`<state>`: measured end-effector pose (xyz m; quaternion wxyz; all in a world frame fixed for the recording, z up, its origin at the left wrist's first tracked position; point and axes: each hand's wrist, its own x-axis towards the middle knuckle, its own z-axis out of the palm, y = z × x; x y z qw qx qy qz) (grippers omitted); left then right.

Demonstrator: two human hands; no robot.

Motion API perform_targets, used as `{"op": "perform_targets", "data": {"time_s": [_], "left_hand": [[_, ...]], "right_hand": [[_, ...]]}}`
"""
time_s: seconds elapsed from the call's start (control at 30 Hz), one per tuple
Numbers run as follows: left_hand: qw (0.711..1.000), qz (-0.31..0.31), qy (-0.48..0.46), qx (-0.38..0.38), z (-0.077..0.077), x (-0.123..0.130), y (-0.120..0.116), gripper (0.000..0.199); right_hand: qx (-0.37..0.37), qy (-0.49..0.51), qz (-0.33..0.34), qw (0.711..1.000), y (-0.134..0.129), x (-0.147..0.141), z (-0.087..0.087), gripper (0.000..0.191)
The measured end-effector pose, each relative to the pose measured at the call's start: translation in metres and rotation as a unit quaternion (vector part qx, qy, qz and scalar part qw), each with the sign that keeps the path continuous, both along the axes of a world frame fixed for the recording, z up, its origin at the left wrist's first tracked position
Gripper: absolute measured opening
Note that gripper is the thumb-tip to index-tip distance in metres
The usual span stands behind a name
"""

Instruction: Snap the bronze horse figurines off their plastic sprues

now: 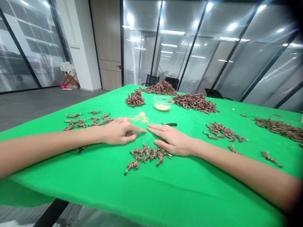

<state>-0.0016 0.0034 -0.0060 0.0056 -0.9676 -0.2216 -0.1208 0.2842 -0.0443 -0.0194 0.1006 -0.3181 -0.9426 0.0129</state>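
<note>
My left hand (121,130) rests on the green cloth with its index finger stretched out and the other fingers curled. Beneath those curled fingers a brown figurine (129,133) shows in part. My right hand (171,138) lies flat with fingers extended, palm down, its fingertips close to my left index finger. Just below my hands is a cluster of coppery brown animal figurines (147,154). Small gold-coloured bits (141,117) are spread on the cloth beyond my left hand. Past my right fingers lies a black-handled hand tool (171,124), perhaps pliers.
A clear plastic bowl (163,102) holds more gold bits. Large figurine heaps (195,102) stand toward the back of the green-covered table (113,195). Smaller groups lie left (75,121) and right (223,130), with a long pile (279,127) farther right. Chairs (151,80) stand behind.
</note>
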Motion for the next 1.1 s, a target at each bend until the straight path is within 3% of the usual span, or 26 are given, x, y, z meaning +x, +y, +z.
{"op": "perform_targets", "data": {"time_s": [0.23, 0.5, 0.6, 0.73, 0.97, 1.1], "left_hand": [[0.999, 0.02, 0.031, 0.022, 0.0, 0.0, 0.0, 0.044], [0.997, 0.048, 0.039, 0.039, -0.001, 0.002, -0.002, 0.033], [0.997, 0.046, 0.043, 0.049, 0.0, 0.002, -0.002, 0.032], [0.997, 0.038, 0.036, 0.057, 0.0, 0.002, -0.002, 0.031], [0.998, 0.013, -0.007, 0.064, 0.001, 0.003, -0.004, 0.025], [0.997, 0.016, -0.013, 0.076, 0.002, 0.003, -0.005, 0.023]], "right_hand": [[-0.001, 0.01, 0.004, 1.0, 0.0, 0.0, -0.003, 0.067], [0.005, -0.029, 0.005, 1.0, -0.003, -0.002, 0.003, 0.055], [0.035, 0.024, 0.02, 0.999, -0.004, -0.004, 0.003, 0.05], [0.094, 0.117, 0.021, 0.988, -0.006, -0.009, 0.0, 0.017], [0.098, 0.141, -0.046, 0.984, -0.008, -0.014, 0.001, 0.015], [0.103, 0.138, -0.028, 0.985, -0.007, -0.012, -0.001, 0.018]]}}
